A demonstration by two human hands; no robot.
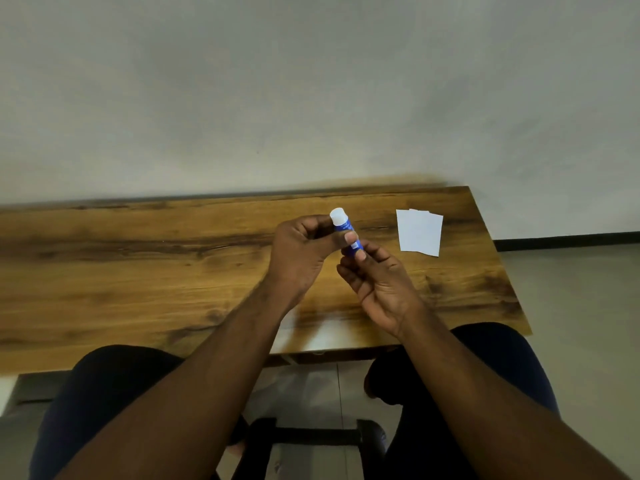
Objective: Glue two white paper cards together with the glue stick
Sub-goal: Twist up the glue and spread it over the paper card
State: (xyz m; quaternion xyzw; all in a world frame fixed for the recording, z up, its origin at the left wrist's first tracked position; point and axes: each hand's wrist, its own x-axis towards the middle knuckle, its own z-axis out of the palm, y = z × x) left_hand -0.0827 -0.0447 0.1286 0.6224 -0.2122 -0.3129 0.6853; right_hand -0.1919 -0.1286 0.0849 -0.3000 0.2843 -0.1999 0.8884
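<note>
Both hands held the glue stick [346, 235] in the air above the desk [173, 271]. The left hand [304, 251] curled around its upper part, thumb pressed on the blue barrel just under the white cap [338, 216]. The right hand [377, 285] pinched the lower end between thumb and fingertips. The white cards [419, 232] lay overlapped on the desk, well to the right, touched by neither hand.

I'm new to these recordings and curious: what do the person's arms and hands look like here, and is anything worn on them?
Both arms are bare from wrist to as far up as the view shows: no sleeves, gloves, watch or bracelets. The left hand and right hand show no rings that can be made out, and the visible fingernails are short and unpainted. Dark trousers cover the legs below the wooden table.
</note>
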